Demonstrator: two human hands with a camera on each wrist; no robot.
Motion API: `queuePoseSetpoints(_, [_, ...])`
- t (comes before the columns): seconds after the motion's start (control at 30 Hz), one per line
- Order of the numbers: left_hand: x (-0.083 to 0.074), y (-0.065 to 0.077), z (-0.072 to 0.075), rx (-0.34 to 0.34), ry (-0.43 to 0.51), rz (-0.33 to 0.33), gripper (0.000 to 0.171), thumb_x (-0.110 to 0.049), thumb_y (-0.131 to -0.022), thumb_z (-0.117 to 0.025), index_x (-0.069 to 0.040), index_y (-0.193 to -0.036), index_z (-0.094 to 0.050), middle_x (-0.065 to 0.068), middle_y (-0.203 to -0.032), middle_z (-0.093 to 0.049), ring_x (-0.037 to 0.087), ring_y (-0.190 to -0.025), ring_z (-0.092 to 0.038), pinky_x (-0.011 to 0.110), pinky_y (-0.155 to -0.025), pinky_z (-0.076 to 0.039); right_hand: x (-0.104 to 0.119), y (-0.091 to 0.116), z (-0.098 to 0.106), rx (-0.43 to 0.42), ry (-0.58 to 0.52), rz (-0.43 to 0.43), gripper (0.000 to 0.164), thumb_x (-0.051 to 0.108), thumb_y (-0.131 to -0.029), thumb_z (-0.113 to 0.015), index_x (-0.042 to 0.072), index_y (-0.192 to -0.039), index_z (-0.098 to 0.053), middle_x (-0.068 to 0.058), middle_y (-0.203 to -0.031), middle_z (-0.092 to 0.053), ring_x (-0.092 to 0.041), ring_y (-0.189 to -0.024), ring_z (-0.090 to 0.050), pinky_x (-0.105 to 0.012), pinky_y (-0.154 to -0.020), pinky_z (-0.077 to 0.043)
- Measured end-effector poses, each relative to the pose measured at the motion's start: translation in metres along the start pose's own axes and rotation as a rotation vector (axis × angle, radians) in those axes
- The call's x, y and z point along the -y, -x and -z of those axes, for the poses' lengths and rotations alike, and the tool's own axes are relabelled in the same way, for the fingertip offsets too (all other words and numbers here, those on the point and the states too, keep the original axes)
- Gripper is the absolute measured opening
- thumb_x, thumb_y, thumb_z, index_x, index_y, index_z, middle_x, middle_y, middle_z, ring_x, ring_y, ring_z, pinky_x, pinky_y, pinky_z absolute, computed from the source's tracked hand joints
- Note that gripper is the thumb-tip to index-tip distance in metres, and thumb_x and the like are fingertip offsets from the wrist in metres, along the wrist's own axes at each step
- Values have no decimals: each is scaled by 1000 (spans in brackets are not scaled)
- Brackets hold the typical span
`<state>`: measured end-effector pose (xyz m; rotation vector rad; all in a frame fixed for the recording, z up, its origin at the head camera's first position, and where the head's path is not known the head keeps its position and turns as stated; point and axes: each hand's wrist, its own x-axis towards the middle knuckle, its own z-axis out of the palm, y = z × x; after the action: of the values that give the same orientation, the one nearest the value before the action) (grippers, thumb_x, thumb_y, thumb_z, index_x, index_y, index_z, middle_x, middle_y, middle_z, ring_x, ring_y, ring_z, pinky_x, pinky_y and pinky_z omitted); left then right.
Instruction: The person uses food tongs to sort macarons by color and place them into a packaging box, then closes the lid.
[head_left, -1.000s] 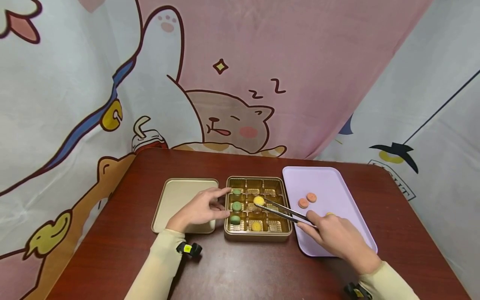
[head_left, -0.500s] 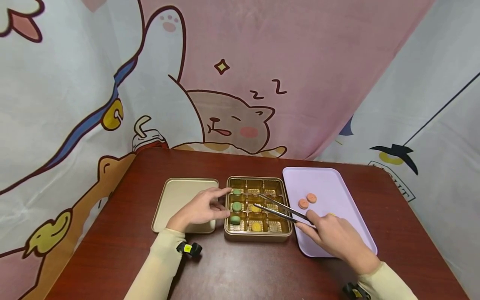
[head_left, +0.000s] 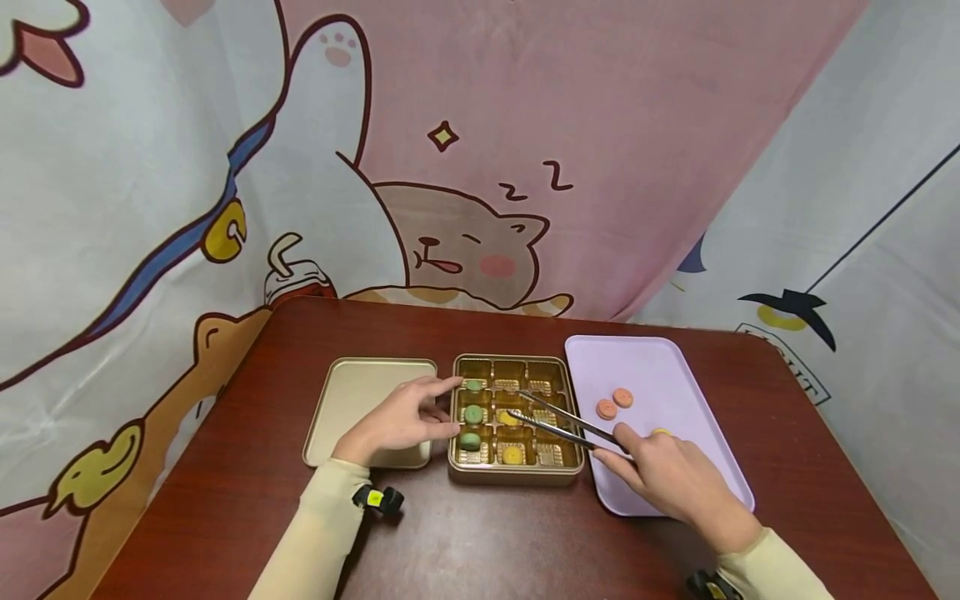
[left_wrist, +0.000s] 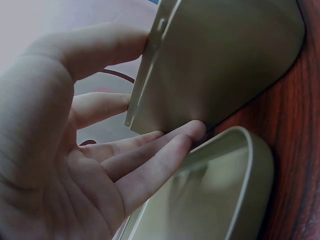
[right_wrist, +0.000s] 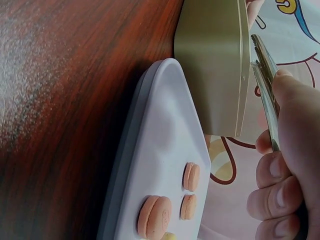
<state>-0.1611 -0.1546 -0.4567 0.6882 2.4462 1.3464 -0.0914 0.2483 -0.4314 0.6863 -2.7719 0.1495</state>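
Note:
My right hand [head_left: 675, 477] grips metal tongs [head_left: 562, 429], whose tips are spread over the middle of the gold tin [head_left: 517, 475]. Just below the tips a yellow macaron [head_left: 507, 417] sits in the centre compartment. Another yellow macaron [head_left: 513, 454] lies in the near middle compartment. Down the left column are three green macarons [head_left: 473, 414], one per compartment. With extended fingers, my left hand [head_left: 397, 417] touches the tin's left side; in the left wrist view its thumb and fingertips [left_wrist: 197, 127] rest against the rim and outer wall.
A lilac tray [head_left: 667, 375] stands right of the tin. It bears pink macarons [head_left: 607, 408] and a yellow macaron [head_left: 662, 432] partly behind my right hand. The gold lid [head_left: 367, 379] lies left, under my left hand. A printed cloth [head_left: 637, 125] hangs behind the table.
The tongs have spread and let go of the yellow macaron, which has dropped into the centre compartment. My left hand has stayed at the tin's left side.

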Motion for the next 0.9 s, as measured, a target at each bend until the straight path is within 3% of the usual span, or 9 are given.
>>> queuePoseSetpoints(0.33, [-2,1,0,1,0,0,80,-16,-92,-83,-10,-161,-43,18,-141,-52,16,-97,-73,20,-86,-62,-3,3,0,-5,7,-9,37,48,-93,-77,22,-84,-53,1,-56,-43,-17,-49,-46,-36,-38,-34])
queuePoseSetpoints(0.63, [-1,1,1,7,15,-5,80,-16,-93,-83,-9,-161,-43,19,-141,-52,17,-97,-73,21,-85,-63,-11,10,3,-38,-13,-15,39,43,-92,-80,21,-81,-49,8,-59,-40,-16,-48,-46,-36,-40,-35])
queuePoseSetpoints(0.9, [-1,1,0,4,11,-6,80,-17,-92,-83,-9,-161,-43,20,-141,-53,17,-97,-73,21,-85,-63,-18,20,12,53,-25,-106,40,46,-96,-75,21,-83,-46,12,-52,-35,-10,-48,-37,-29,-42,-30])
